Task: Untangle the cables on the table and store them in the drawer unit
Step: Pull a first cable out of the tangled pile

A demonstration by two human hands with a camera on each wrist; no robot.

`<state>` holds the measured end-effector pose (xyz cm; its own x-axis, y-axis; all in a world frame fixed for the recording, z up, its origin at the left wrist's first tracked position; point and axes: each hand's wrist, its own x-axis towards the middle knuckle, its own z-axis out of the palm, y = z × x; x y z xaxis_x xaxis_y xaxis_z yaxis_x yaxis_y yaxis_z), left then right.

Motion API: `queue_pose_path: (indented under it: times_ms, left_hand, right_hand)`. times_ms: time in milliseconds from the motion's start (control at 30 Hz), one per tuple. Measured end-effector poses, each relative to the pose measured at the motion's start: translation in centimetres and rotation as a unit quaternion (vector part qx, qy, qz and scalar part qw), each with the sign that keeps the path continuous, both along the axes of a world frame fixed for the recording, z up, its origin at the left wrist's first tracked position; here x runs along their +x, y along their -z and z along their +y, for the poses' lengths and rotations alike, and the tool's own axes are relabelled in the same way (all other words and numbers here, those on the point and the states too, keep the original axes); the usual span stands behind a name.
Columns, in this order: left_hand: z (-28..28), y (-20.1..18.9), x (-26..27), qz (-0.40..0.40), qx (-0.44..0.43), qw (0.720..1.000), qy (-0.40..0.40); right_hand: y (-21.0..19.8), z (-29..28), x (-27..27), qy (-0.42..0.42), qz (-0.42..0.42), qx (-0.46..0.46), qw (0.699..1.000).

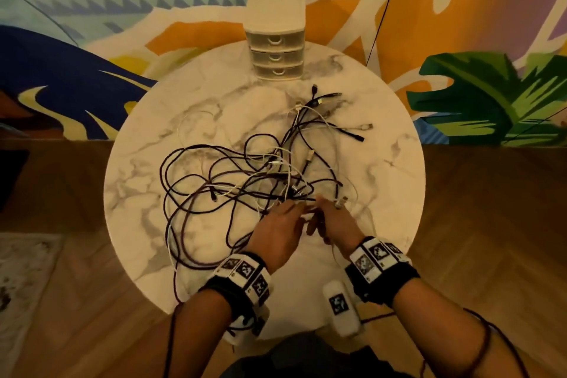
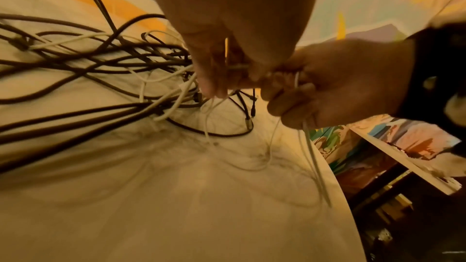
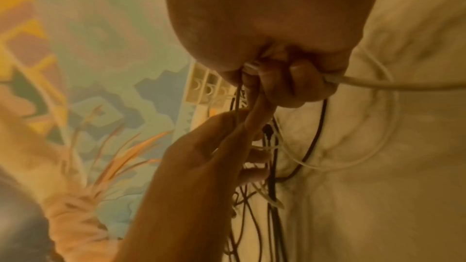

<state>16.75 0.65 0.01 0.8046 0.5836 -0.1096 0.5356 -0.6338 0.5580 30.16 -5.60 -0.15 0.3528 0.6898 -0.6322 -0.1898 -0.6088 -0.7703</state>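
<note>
the right hand is gripping a white cable while the left hand fingers are pinching a dark strand, apparently to separate them.

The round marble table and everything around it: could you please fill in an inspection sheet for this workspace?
Surface: round marble table, on wood floor.
Job's things: drawer unit at far edge, three drawers closed.
Clutter: nothing seen.
Grippers: left hand among the strands, grip unclear; right hand grips a white cable.
Cables: dark and white tangle mid-table, none stored.
Surroundings: painted mural wall; rug.
</note>
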Motion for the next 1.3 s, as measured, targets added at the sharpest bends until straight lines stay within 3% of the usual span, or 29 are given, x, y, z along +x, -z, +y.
queue_pose_path:
  times_ms: [133,233,300,400,533,667,900,1133,1300]
  left_hand:
    - [2.0,-1.6,-0.4,-0.054,0.039,0.997,-0.025]
    - [7.5,-2.6,1.0,-0.092,0.019,0.981,-0.171]
    - [11.7,-2.2,2.4,-0.055,-0.002,0.973,-0.223]
    - [16.1,-0.4,4.9,0.091,-0.026,0.979,-0.181]
    - [18.4,1.9,7.4,0.243,-0.041,0.961,-0.122]
    - [17.6,2.7,8.9,0.27,-0.051,0.955,-0.11]
    - [16.9,3.1,9.5,0.282,0.029,0.958,-0.048]
    - [16.5,2.4,9.6,0.321,0.06,0.945,0.001]
    - [18.9,0.1,9.2,0.248,-0.039,0.958,-0.14]
  right_hand:
    - [-0.1,-1.0,0.8,0.003,0.039,-0.008,0.999]
    - [0.5,-1.3,1.2,-0.013,0.053,-0.02,0.998]
    - [0.8,-1.4,1.3,-0.034,0.032,-0.026,0.999]
    - [1.5,-1.8,1.2,-0.084,-0.025,-0.05,0.995]
    - [2.0,-2.1,1.9,-0.091,-0.031,-0.062,0.993]
    - [2.2,-1.7,2.5,-0.06,-0.014,-0.04,0.997]
    - [2.5,-0.8,3.8,0.008,0.015,-0.03,0.999]
    - [2.5,-0.1,5.4,-0.032,-0.064,-0.033,0.997]
    - [3.6,-0.9,6.2,-0.041,-0.096,-0.063,0.993]
